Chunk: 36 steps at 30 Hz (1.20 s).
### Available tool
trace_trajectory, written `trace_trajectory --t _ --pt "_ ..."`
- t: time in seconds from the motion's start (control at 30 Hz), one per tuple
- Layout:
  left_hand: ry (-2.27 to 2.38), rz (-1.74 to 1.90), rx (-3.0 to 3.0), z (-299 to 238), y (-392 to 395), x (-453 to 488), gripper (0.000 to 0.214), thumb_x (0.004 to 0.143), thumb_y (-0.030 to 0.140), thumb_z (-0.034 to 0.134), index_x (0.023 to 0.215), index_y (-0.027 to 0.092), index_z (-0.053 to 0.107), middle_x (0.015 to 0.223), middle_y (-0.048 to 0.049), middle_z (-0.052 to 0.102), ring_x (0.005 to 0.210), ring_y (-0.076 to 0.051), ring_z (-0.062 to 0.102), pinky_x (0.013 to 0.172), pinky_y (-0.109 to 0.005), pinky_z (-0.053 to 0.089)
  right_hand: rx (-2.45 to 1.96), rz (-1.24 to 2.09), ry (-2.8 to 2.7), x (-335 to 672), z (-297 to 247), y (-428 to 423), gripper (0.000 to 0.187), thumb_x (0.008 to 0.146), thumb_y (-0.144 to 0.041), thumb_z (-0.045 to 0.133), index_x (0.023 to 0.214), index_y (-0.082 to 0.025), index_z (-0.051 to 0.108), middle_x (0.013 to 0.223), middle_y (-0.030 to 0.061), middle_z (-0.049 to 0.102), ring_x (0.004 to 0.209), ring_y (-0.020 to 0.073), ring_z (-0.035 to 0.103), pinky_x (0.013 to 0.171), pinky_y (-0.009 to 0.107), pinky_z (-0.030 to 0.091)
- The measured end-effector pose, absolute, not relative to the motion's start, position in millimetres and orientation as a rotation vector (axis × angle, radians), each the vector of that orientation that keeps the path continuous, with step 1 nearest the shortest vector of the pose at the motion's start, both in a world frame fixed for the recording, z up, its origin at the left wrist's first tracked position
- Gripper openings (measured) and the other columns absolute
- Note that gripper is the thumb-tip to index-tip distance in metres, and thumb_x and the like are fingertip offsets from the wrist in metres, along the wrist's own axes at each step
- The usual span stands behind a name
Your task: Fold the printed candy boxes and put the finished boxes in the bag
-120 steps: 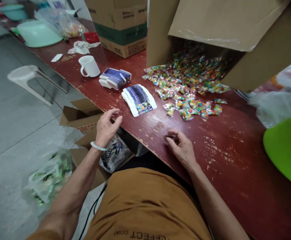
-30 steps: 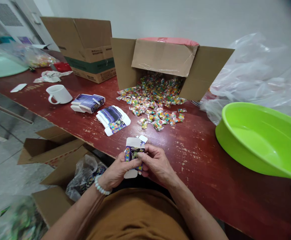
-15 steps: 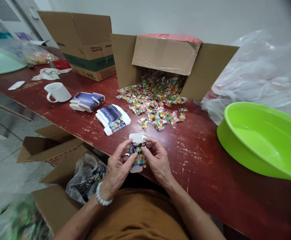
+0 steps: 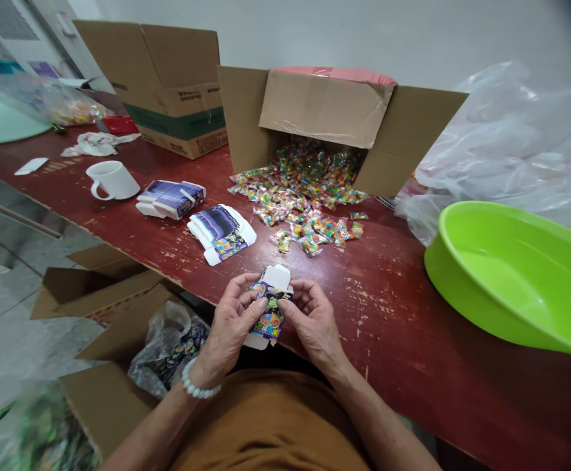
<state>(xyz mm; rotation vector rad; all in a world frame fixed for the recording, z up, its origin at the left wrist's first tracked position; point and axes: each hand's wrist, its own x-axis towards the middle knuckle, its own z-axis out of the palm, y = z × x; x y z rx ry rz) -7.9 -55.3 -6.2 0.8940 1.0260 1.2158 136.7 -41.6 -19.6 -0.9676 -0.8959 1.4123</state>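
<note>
Closest to my camera is a pale bead bracelet (image 4: pixel 199 387) on the left wrist. I've got the left hand (image 4: pixel 233 317) and right hand (image 4: pixel 316 320) both pinching one small printed carton (image 4: pixel 272 319), thumbs on its front, white flaps sticking out at both ends, kinda tilted, by the near edge of the worn red table (image 4: pixel 388 314). Lime-green basin (image 4: pixel 511 288) off to the right. Past the carton I see flattened purple cartons (image 4: pixel 221 229), another carton pile (image 4: pixel 170 198) and a white mug (image 4: pixel 114 180), then wrapped candies (image 4: pixel 305 212) spilling from a cardboard box (image 4: pixel 324 108).
</note>
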Motion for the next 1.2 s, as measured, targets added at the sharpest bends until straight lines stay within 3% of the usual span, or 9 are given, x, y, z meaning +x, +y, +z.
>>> trace_trajectory --t 0.2,0.43,0.6,0.7,0.97,1.1,1.2 --pt "1.242 1.28 1.215 -11.8 -65.4 1.6 0.059 0.092 0.032 0.063 0.141 0.025 0.031 0.134 -0.0107 0.061 0.115 -0.018 0.063 0.097 -0.031 0.05 -0.993 1.287 -0.937 134.4 -21.3 -39.0 0.029 0.071 -0.029 0.08 0.089 -0.022 0.059 0.081 -0.0018 0.065 0.072 0.0133 0.062 0.07 0.025 0.05" --pt "1.2 1.231 1.353 -13.7 -60.8 -4.0 0.055 0.094 0.03 0.06 0.143 0.025 0.037 0.141 -0.0115 0.058 0.123 -0.022 0.06 0.105 -0.035 0.046 -0.968 1.267 -0.998 134.9 -19.3 -39.8 0.023 0.075 -0.03 0.077 0.089 -0.022 0.061 0.081 -0.0014 0.065 0.073 0.0136 0.06 0.07 0.025 0.05" --pt "1.136 1.219 1.188 -14.6 -63.1 -5.8 0.066 0.09 0.032 0.066 0.148 0.029 0.035 0.134 -0.0097 0.064 0.111 -0.022 0.067 0.095 -0.034 0.054 -0.955 1.276 -0.991 135.8 -19.7 -40.8 0.027 0.076 -0.03 0.076 0.099 -0.022 0.064 0.086 0.0005 0.069 0.076 0.0155 0.064 0.073 0.028 0.052" --pt "1.05 1.178 1.137 -13.0 -64.8 -5.9 0.062 0.092 0.033 0.063 0.147 0.031 0.035 0.132 -0.0083 0.065 0.106 -0.021 0.068 0.091 -0.033 0.056 -0.944 1.282 -0.999 137.3 -20.2 -42.0 0.032 0.079 -0.029 0.076 0.107 -0.024 0.062 0.085 0.0002 0.069 0.076 0.0154 0.065 0.072 0.028 0.052" --pt "1.027 1.093 1.137 -9.7 -63.0 -14.2 0.055 0.093 0.036 0.063 0.143 0.028 0.04 0.117 -0.0064 0.069 0.091 -0.016 0.067 0.081 -0.025 0.056 -0.968 1.261 -1.002 138.7 -17.3 -41.5 0.025 0.073 -0.032 0.079 0.094 -0.022 0.068 0.082 0.0003 0.069 0.073 0.0145 0.062 0.07 0.027 0.052" --pt "1.05 1.045 1.239 -5.7 -63.1 -18.0 0.045 0.094 0.036 0.061 0.136 0.025 0.048 0.098 -0.0026 0.069 0.079 -0.013 0.063 0.072 -0.021 0.053 -0.99 1.256 -1.087 143.3 -15.8 -40.0 0.021 0.08 -0.033 0.074 0.097 -0.021 0.069 0.087 0.0023 0.072 0.078 0.0158 0.064 0.073 0.028 0.052" --pt "1.042 1.013 1.266 -0.6 -62.1 -20.1 0.045 0.092 0.035 0.062 0.135 0.026 0.049 0.101 -0.0028 0.07 0.085 -0.015 0.064 0.078 -0.024 0.054 -1.015 1.256 -1.193 147.4 -16.8 -39.1 0.021 0.084 -0.033 0.07 0.102 -0.021 0.068 0.091 0.0028 0.073 0.078 0.0154 0.064 0.073 0.028 0.052"
